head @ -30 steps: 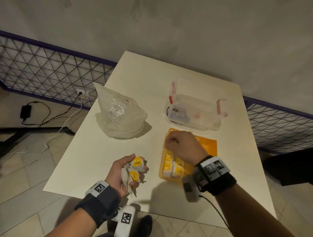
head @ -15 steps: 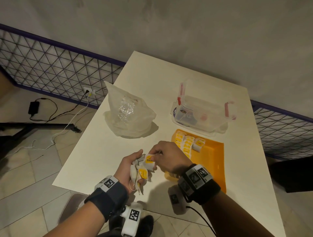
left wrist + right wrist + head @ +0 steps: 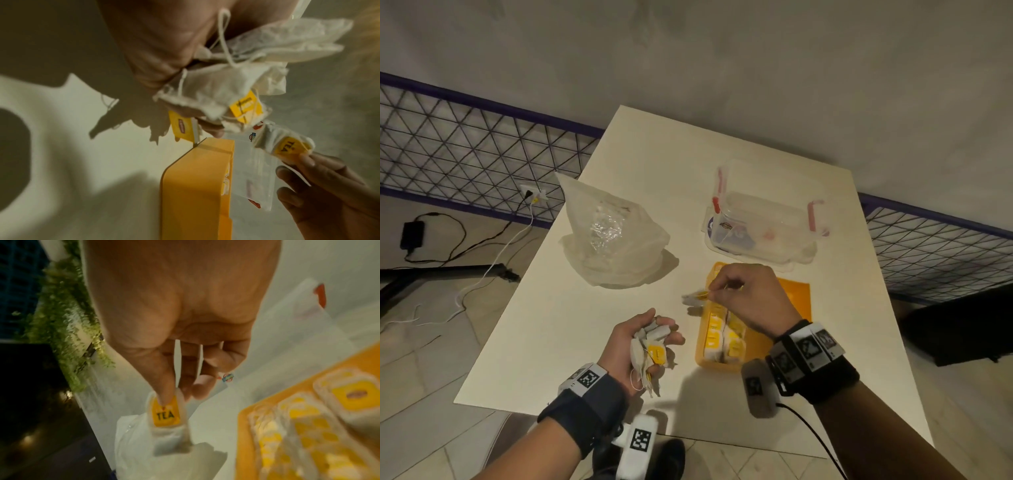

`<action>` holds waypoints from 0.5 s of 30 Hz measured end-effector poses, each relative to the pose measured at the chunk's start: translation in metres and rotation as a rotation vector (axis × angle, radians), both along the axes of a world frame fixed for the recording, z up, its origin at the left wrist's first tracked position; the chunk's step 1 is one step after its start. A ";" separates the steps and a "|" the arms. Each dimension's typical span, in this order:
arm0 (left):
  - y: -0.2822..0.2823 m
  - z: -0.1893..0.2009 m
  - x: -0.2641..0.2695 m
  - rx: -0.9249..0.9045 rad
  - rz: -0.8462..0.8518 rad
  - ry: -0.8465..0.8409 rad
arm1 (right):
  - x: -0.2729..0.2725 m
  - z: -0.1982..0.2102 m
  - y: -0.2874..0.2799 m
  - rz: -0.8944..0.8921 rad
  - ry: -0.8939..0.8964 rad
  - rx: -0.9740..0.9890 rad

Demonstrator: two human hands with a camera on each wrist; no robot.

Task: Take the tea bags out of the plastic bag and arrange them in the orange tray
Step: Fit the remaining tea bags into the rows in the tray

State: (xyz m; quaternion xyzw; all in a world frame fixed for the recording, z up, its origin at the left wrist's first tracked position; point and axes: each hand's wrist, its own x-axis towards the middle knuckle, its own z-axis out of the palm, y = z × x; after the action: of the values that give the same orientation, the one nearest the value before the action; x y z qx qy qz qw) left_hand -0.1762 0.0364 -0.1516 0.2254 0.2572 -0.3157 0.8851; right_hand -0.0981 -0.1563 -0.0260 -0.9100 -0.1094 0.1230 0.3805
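Observation:
My left hand [image 3: 640, 346] grips a bunch of tea bags [image 3: 650, 353] with yellow tags, near the table's front edge; the same bunch of tea bags [image 3: 216, 97] fills the left wrist view. My right hand [image 3: 743, 294] pinches a single tea bag [image 3: 697, 297] by its yellow TEA tag, held in the air over the left rim of the orange tray [image 3: 792, 301]. The pinched tea bag [image 3: 166, 415] hangs from thumb and forefinger in the right wrist view. Several tea bags [image 3: 724, 337] lie in rows in the tray's left part. The crumpled plastic bag [image 3: 613, 236] sits at the left.
A clear plastic box [image 3: 767, 222] with red clips stands behind the tray. The white table [image 3: 654, 161] ends close in front of my hands. A wire fence [image 3: 465, 147] and cables [image 3: 458, 240] lie on the floor to the left.
My right hand took one tea bag from the bunch in my left hand and carried it right and away, to the tray's left rim. The left hand stayed put.

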 end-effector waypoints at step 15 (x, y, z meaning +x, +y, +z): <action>0.003 -0.013 0.006 -0.081 -0.020 -0.012 | 0.028 -0.012 -0.056 -0.156 -0.154 -0.275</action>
State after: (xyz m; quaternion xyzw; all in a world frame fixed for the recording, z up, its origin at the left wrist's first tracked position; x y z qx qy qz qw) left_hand -0.1706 0.0398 -0.1643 0.1936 0.2365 -0.3333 0.8919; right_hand -0.0698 -0.2124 -0.0378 -0.9659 -0.0495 0.0370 0.2515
